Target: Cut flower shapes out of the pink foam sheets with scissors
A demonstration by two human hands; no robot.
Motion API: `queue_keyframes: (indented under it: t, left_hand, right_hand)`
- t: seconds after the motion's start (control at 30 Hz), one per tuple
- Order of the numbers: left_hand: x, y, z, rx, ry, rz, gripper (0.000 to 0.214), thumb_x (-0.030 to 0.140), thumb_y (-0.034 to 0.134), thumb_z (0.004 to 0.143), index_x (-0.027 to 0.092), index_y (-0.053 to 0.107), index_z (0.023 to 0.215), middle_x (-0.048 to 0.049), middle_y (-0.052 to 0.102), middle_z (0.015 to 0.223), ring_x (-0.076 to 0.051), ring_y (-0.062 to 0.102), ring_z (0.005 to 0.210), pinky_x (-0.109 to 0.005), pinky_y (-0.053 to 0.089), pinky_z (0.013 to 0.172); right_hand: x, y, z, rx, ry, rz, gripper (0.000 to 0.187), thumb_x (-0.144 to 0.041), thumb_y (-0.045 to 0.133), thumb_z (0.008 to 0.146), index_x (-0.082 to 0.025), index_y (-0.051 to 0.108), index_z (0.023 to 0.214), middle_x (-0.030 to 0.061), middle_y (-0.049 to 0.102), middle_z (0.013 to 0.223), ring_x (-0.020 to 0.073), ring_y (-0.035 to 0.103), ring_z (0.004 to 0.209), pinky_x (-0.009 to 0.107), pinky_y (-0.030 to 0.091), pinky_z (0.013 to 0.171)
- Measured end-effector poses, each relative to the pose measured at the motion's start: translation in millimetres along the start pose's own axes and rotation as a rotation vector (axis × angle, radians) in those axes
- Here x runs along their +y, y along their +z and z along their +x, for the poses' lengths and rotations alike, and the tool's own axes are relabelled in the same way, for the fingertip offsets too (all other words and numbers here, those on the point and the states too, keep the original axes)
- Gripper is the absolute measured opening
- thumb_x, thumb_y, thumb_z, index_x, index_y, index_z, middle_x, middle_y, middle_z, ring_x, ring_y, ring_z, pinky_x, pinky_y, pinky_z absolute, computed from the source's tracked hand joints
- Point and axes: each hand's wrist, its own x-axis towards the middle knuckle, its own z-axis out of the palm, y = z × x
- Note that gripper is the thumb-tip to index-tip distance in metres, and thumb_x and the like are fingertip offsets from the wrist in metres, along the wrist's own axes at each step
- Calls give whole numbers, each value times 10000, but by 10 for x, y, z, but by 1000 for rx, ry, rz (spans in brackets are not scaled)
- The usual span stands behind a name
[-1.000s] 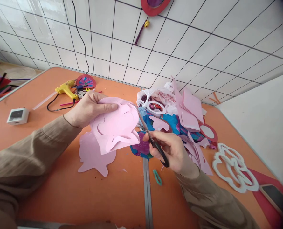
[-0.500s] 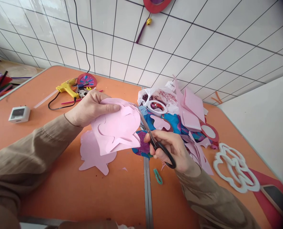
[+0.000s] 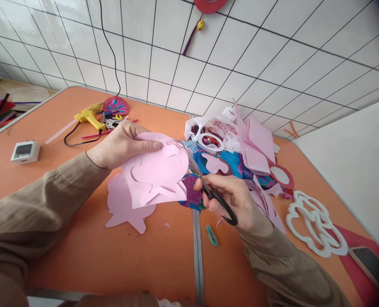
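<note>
My left hand (image 3: 121, 144) pinches a pink paper sheet (image 3: 156, 172) by its upper left edge and holds it above the orange table (image 3: 90, 256). Curved cut lines run through the sheet. My right hand (image 3: 232, 200) grips black-handled scissors (image 3: 208, 187), whose blades reach up along the sheet's right edge. Under the sheet, flat on the table, lies a pink cut-out shape (image 3: 125, 211).
Behind my right hand sits a pile of pink scraps, blue patterned pieces and a plastic bag (image 3: 237, 149). A white foam flower outline (image 3: 315, 224) lies at the right, a yellow glue gun (image 3: 89, 117) and small white device (image 3: 25, 151) at the left. A teal clip (image 3: 211, 236) lies near the table seam.
The scissors have worked a little further along the sheet's right edge, and my right hand has shifted slightly right. My left hand keeps its hold on the sheet.
</note>
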Motion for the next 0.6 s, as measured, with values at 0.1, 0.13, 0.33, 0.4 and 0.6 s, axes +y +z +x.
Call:
queue_keyframes:
  t: [0.1,0.13,0.33,0.4,0.6]
  left_hand:
    - [-7,-3,6,-4,3,-3,287,348,846,688,74,767,724,-66,715,597,-149,616,469,-224,448,393]
    - [-9,-5,9,-6,4,1,283,350,845,687,79,768,718,-65,714,596,-152,620,470,-225,450,393]
    - [8,-7,17,-8,14,35,219,335,824,692,123,773,713,-56,724,631,-192,673,514,-243,482,419]
    - [21,-1,13,-11,14,46,200,326,814,696,132,766,696,-43,713,609,-187,670,504,-237,481,418]
    - [36,2,13,-31,7,53,215,337,816,677,145,736,625,-21,678,543,-166,650,484,-210,446,395]
  right_hand:
    - [12,-8,0,-3,2,-22,522,-658,569,837,-145,627,914,-3,517,605,108,445,523,234,356,467]
    - [10,-9,1,-4,3,-28,517,-653,570,837,-145,628,912,-1,518,605,108,442,524,233,356,465]
    - [-4,-29,3,-28,-13,-44,442,-581,598,845,-145,624,916,-2,508,607,109,434,529,235,357,467]
    - [-18,-36,5,-33,-15,-57,424,-564,605,843,-146,624,912,-2,506,606,110,427,531,238,356,470]
    - [-101,-57,-2,-24,25,-58,278,-426,647,818,-156,615,873,-20,484,614,89,392,516,230,333,471]
